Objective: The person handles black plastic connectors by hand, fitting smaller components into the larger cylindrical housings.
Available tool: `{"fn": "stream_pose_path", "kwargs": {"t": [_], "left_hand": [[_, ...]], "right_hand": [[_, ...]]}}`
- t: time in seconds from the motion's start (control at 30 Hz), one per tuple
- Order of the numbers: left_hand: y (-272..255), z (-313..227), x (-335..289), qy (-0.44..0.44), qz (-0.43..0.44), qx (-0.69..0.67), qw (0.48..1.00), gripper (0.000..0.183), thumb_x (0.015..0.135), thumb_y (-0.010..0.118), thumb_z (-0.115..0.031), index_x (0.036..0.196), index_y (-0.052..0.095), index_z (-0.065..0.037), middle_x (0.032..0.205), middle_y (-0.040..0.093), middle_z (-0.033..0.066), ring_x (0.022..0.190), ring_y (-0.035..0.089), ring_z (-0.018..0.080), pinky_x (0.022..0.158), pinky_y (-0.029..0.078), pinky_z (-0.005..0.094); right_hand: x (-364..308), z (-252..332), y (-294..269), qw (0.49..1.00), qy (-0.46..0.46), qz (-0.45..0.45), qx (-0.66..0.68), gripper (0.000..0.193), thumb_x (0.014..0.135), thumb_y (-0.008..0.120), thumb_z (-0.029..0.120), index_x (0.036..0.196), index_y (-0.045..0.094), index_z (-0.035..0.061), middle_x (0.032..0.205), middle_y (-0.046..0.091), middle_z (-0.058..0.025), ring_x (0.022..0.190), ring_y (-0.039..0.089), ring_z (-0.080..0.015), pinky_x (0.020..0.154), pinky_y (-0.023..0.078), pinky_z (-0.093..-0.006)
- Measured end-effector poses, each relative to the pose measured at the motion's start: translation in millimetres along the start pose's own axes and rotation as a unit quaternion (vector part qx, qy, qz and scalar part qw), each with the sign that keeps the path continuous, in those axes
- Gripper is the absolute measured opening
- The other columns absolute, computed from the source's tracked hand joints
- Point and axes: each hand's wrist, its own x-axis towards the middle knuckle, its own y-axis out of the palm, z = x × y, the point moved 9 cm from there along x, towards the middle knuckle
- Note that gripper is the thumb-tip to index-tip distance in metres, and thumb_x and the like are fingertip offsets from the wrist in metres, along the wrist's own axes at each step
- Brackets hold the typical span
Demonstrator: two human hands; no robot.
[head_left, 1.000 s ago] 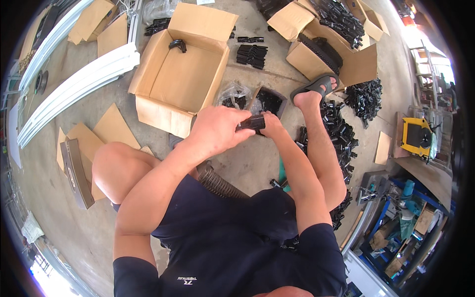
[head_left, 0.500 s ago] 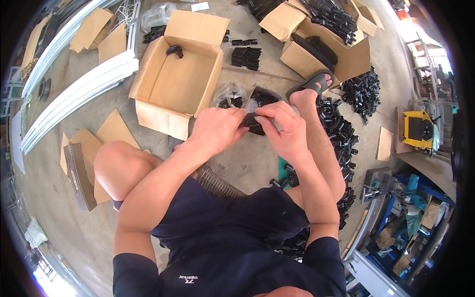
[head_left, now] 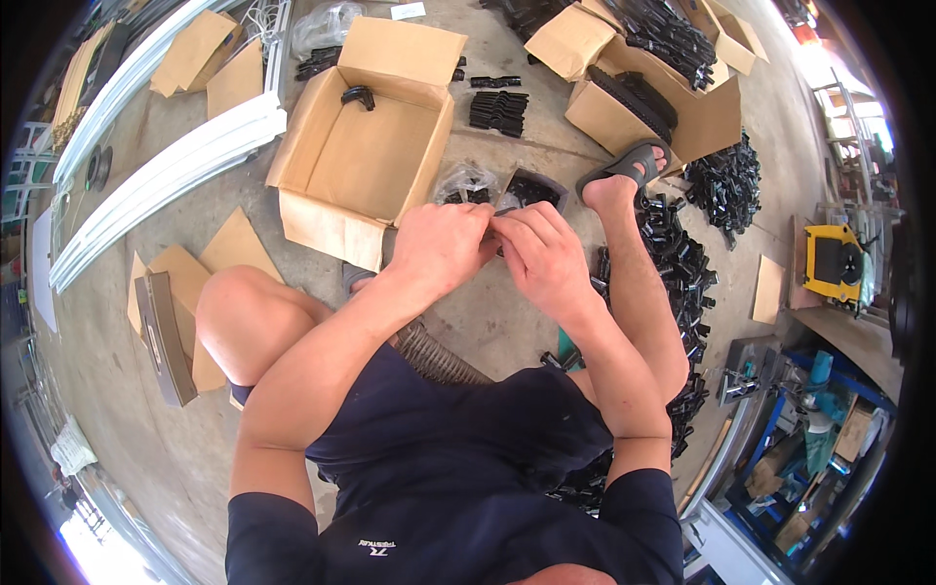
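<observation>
While the person sits on the concrete floor (head_left: 146, 409) with knees spread, three open cardboard boxes stand ahead: one large box (head_left: 366, 146) straight in front, holding a single black part (head_left: 358, 96) near its far wall, and two smaller boxes (head_left: 648, 88) further right, packed with black parts. A long pale metal profile (head_left: 166, 180) lies left of the large box, with flat cardboard sheets (head_left: 210, 54) beyond it. One loose heap of black plastic clips (head_left: 673, 268) runs along the right leg, beside the one foot in view, which wears a dark sandal (head_left: 624, 166). A neat stack of black pieces (head_left: 497, 109) sits just right of the large box. A clear plastic bag (head_left: 466, 183) and one small black tray (head_left: 534, 187) rest on the floor just beyond the hands.

Both hands meet in front of the body, over the floor between the large box and the sandalled foot. The left hand (head_left: 444, 244) is curled closed, and the right hand (head_left: 541, 255) is bent towards it, fingertips touching. Between the fingertips of the two hands sits one small black piece (head_left: 499, 213), almost wholly hidden; only a dark sliver shows at the top, so its shape cannot be told. Both hands appear to pinch it, though how firmly each grips cannot be told.
</observation>
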Motion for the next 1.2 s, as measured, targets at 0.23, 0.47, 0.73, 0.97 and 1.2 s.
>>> {"fn": "stream_pose_path", "kwargs": {"t": [0.23,0.47,0.73,0.97,1.2], "left_hand": [[4,6,0,-0.024,0.027,0.009,0.999,0.035,0.077,0.080,-0.026,0.108,0.071,-0.012,0.089,0.075,0.0078,0.082,0.073,0.0285,0.067,0.057,0.0415],[-6,6,-2,-0.029,0.004,-0.005,1.000,0.031,0.079,0.079,-0.028,0.104,0.070,-0.012,0.087,0.074,0.0095,0.081,0.072,0.0308,0.067,0.057,0.0433],[-15,2,0,-0.038,0.007,-0.006,0.999,0.025,0.080,0.076,-0.029,0.099,0.069,-0.013,0.086,0.073,0.0088,0.080,0.072,0.0309,0.066,0.056,0.0437],[-9,-1,-2,-0.030,0.002,-0.013,0.999,0.023,0.079,0.075,-0.025,0.098,0.069,-0.013,0.085,0.073,0.0080,0.079,0.072,0.0298,0.066,0.056,0.0431],[-13,-2,-1,-0.033,0.002,-0.001,0.999,0.023,0.079,0.075,-0.024,0.099,0.069,-0.013,0.086,0.074,0.0083,0.078,0.072,0.0303,0.066,0.056,0.0430]], "right_hand": [[-2,1,13,0.999,0.004,0.020,-0.032,0.036,0.069,0.067,-0.002,0.105,0.067,0.0001,0.101,0.064,-0.0103,0.092,0.059,-0.0294,0.083,0.052,-0.0385],[2,-4,1,0.999,0.047,0.007,0.011,0.033,0.074,0.073,-0.002,0.107,0.070,0.0008,0.096,0.065,-0.0098,0.089,0.061,-0.0305,0.080,0.053,-0.0393],[7,-8,-19,0.997,0.059,-0.046,0.027,0.026,0.074,0.081,0.005,0.099,0.074,0.0080,0.091,0.064,-0.0072,0.086,0.061,-0.0292,0.073,0.051,-0.0396],[9,1,-5,0.999,0.002,-0.037,-0.001,0.024,0.075,0.076,0.003,0.098,0.068,0.0031,0.092,0.063,-0.0093,0.085,0.059,-0.0303,0.076,0.050,-0.0402],[6,2,-1,1.000,0.001,-0.014,-0.019,0.026,0.074,0.074,0.002,0.098,0.066,0.0030,0.096,0.063,-0.0100,0.090,0.059,-0.0303,0.080,0.051,-0.0399]]}}
